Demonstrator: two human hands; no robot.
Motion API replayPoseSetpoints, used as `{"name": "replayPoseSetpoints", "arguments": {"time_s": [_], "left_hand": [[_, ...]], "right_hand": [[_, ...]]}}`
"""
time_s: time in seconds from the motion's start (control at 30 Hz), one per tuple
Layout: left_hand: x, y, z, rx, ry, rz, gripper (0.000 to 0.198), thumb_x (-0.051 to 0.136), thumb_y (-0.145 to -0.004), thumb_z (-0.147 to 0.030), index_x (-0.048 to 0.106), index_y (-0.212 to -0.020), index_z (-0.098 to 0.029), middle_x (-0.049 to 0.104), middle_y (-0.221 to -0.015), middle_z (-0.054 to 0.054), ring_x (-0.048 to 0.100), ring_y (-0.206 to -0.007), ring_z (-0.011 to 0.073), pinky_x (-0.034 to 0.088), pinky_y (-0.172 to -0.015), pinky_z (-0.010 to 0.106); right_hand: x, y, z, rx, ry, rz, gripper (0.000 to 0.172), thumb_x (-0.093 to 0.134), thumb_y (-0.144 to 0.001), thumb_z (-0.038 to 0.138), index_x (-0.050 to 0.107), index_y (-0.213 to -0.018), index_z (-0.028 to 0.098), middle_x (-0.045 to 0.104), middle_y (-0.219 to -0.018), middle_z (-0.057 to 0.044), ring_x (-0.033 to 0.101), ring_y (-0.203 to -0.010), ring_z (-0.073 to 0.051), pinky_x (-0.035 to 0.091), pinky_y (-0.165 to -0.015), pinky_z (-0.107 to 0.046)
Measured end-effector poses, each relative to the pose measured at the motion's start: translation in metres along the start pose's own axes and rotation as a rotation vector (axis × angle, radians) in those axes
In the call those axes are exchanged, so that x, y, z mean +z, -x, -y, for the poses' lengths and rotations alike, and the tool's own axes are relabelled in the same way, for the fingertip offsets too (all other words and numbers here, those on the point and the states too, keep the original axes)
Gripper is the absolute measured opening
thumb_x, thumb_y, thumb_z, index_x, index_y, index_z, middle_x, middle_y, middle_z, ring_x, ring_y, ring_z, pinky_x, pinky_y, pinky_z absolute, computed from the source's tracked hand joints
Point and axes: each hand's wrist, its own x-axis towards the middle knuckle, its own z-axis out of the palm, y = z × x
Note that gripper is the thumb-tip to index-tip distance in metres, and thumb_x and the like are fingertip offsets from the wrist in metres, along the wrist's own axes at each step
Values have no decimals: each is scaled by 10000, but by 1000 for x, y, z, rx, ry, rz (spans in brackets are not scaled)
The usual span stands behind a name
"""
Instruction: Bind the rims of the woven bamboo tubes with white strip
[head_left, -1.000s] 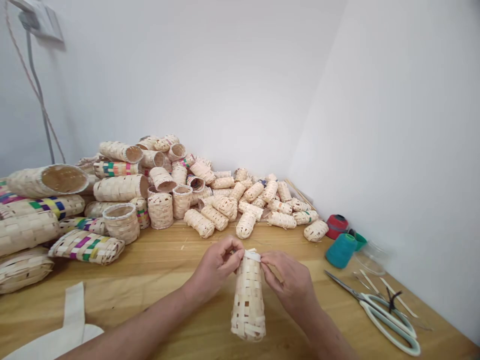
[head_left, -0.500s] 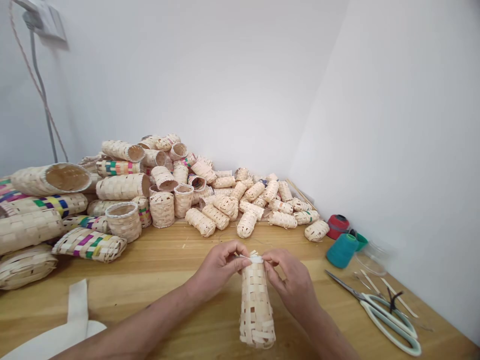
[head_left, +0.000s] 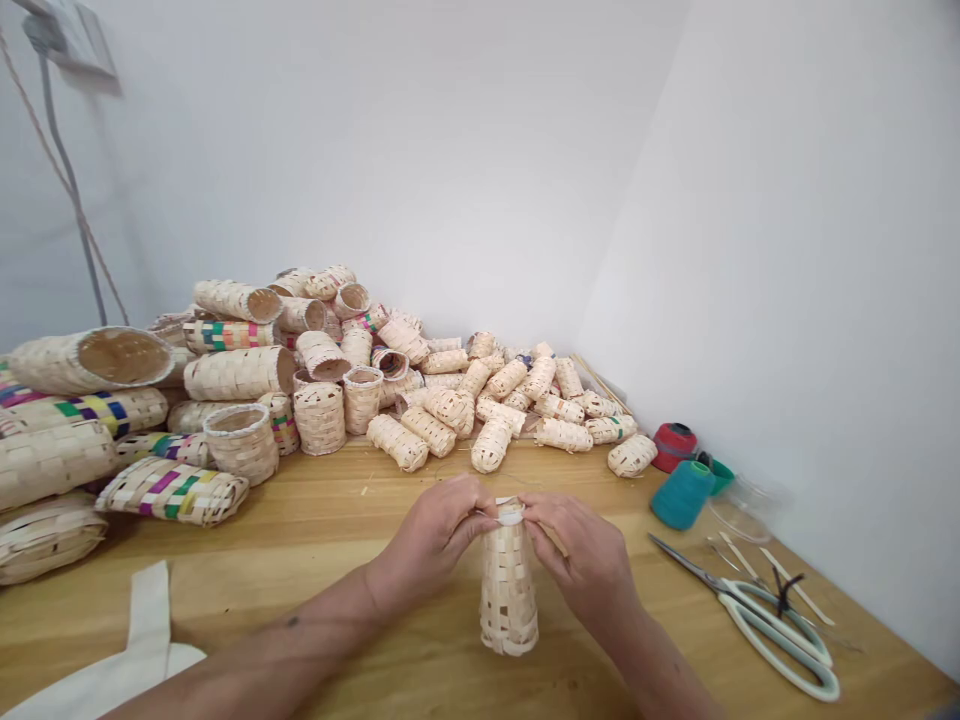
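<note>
1. Tube of woven strips (head_left: 508, 590) is sitting between the hands, low in the view near six o'clock, its banded rim pointing to twelve and its base to six; whether the base is touching the table (head_left: 337, 540), I cannot tell.
2. Left hand (head_left: 446, 525) is pinching the white band (head_left: 511, 517) at the rim's nine o'clock, thumb and forefinger drawn together. If that pinch is loosening, the band could be sliding off or going slack.
3. Right hand (head_left: 577, 550) is pinching narrowly at the rim's three o'clock. Uneven pulling between the two sides could be leaving the band crooked.
4. Thin strips are forming the wall, and gaps are showing in the weave; squeezing too hard could be creasing the rim or cracking a strip.
5. Only fingertips at the rim are visibly gripping the tube, so its base could be swinging or twisting if either side is giving way.
6. Scissors (head_left: 776, 630) are lying at three o'clock, blades pointing toward ten, near the right forearm; a careless sweep that way could be catching the tips.
7. Teal thread cone (head_left: 682, 494) is standing at two o'clock; a wide elbow could be tipping it.
</note>
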Motion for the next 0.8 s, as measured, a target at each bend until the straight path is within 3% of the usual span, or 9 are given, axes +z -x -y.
{"name": "replayPoseSetpoints", "arguments": {"time_s": [0.23, 0.5, 0.8], "left_hand": [[2, 0, 5, 10, -21, 10, 136, 541, -871, -246, 564, -767, -161, 588, -742, 19, 519, -728, 154, 398, -671, 258], [0, 2, 8, -7, -38, 51, 207, 444, -912, -274, 529, -756, -168, 579, -754, 28, 509, -721, 157, 389, -660, 255], [1, 1, 7, 32, -32, 61, 165, 486, -899, -252, 570, -788, -164, 594, -762, 22, 522, -745, 156, 397, -681, 254]], "right_hand": [[2, 1, -2, 0, 16, 16, 201, 512, -869, 124, 602, -983, 263, 703, -974, -58, 660, -898, -204, 533, -760, -358], [0, 4, -6, 74, -120, 63, 218, 554, -878, 169, 584, -1061, 283, 698, -965, -43, 651, -889, -209, 521, -733, -345], [0, 0, -7, 21, -125, 100, 106, 479, -923, 178, 572, -920, 228, 653, -928, -51, 597, -893, -198, 478, -769, -338]]}}
